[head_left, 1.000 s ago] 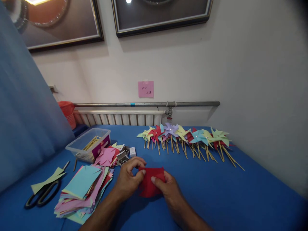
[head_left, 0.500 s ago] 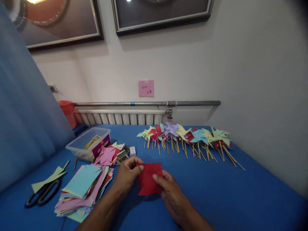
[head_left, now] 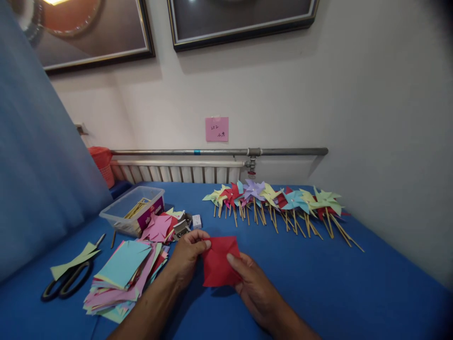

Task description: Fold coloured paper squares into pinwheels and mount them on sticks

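A square of red paper [head_left: 220,264] is held up between both hands over the blue table. My left hand [head_left: 193,248] pinches its upper left corner between thumb and fingers. On the right edge, my right hand [head_left: 249,278] grips the sheet, thumb on the face and fingers behind it. Slits seem to run in from the corners, but they are hard to make out. Left of my left forearm lies a stack of coloured paper squares [head_left: 123,264]. Just beyond my left hand are small open boxes [head_left: 182,226] of metal bits and a white eraser-like block [head_left: 196,222].
Finished paper pinwheels [head_left: 255,190] on sticks lie in a row at the back right. A clear plastic tub [head_left: 120,212] holds sticks; cut pink paper [head_left: 157,228] lies beside it. Black-handled scissors [head_left: 67,283] rest at left under a green scrap [head_left: 76,262]. A blue curtain [head_left: 38,151] hangs at left.
Both hands keep their hold on the red paper, which has turned slightly so that its lower edge looks straighter. The whole view has shifted a little.
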### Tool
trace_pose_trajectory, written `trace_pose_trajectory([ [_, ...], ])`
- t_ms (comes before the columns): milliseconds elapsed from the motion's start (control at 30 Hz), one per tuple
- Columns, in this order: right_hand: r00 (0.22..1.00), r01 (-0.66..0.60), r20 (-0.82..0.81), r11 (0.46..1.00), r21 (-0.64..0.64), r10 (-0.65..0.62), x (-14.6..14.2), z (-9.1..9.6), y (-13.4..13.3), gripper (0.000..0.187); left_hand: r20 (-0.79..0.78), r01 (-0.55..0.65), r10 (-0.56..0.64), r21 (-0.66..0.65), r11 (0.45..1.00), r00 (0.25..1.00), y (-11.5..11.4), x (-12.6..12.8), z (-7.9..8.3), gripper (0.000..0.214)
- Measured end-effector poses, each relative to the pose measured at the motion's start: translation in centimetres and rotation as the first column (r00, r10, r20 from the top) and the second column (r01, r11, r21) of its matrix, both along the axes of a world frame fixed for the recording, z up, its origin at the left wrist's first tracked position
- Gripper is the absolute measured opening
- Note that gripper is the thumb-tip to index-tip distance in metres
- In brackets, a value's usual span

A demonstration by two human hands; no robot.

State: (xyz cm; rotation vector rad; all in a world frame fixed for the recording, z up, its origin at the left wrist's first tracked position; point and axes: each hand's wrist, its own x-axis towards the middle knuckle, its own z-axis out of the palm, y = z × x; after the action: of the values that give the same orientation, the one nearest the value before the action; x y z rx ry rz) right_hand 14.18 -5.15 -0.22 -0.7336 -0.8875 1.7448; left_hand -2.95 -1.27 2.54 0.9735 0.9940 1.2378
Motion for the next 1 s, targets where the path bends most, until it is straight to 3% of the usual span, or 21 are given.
trace_pose_trajectory([
  [100,0.991,0.060,0.122,0.998,-0.004,-0.059,-0.1,-1.5,0.7,0.051,-0.162,-0.026,0.042,0.101,0.995,0.986,0.2,-0.2,-0.3,0.024],
  [200,0.970,0.100,0.222,0.995,0.020,-0.102,-0.1,-2.7,1.4,0.049,-0.390,-0.039,0.182,0.347,0.937,0.903,0.0,-0.3,-0.4,0.008],
  [333,0.954,0.134,0.267,0.991,0.024,-0.136,-0.1,-3.2,1.7,0.044,-0.521,0.088,0.407,0.689,0.720,0.750,-0.4,-0.2,-0.7,0.013],
  [467,0.940,0.199,0.282,0.980,-0.002,-0.191,-0.3,-3.5,1.6,0.042,-0.525,0.178,0.622,0.828,0.532,0.581,-0.7,0.0,-1.4,0.018],
  [533,0.943,0.216,0.259,0.976,-0.002,-0.208,-0.5,-3.7,1.5,0.042,-0.504,0.186,0.696,0.856,0.483,0.512,-0.8,0.2,-1.6,0.018],
  [633,0.948,0.233,0.229,0.972,-0.025,-0.221,-0.6,-3.6,1.3,0.045,-0.501,0.165,0.711,0.856,0.490,0.494,-1.1,0.3,-1.5,0.016],
  [733,0.945,0.253,0.226,0.966,-0.052,-0.235,-0.5,-3.4,1.3,0.050,-0.538,0.139,0.639,0.813,0.565,0.550,-1.3,0.3,-1.1,0.013],
  [867,0.931,0.277,0.247,0.961,0.003,-0.269,-0.1,-3.6,1.6,0.050,-0.570,0.082,0.526,0.723,0.686,0.632,-1.2,0.1,-0.8,0.013],
  [1000,0.921,0.269,0.263,0.958,0.102,-0.287,0.3,-3.7,1.9,0.048,-0.573,0.063,0.483,0.685,0.726,0.662,-1.0,0.0,-0.7,0.012],
])
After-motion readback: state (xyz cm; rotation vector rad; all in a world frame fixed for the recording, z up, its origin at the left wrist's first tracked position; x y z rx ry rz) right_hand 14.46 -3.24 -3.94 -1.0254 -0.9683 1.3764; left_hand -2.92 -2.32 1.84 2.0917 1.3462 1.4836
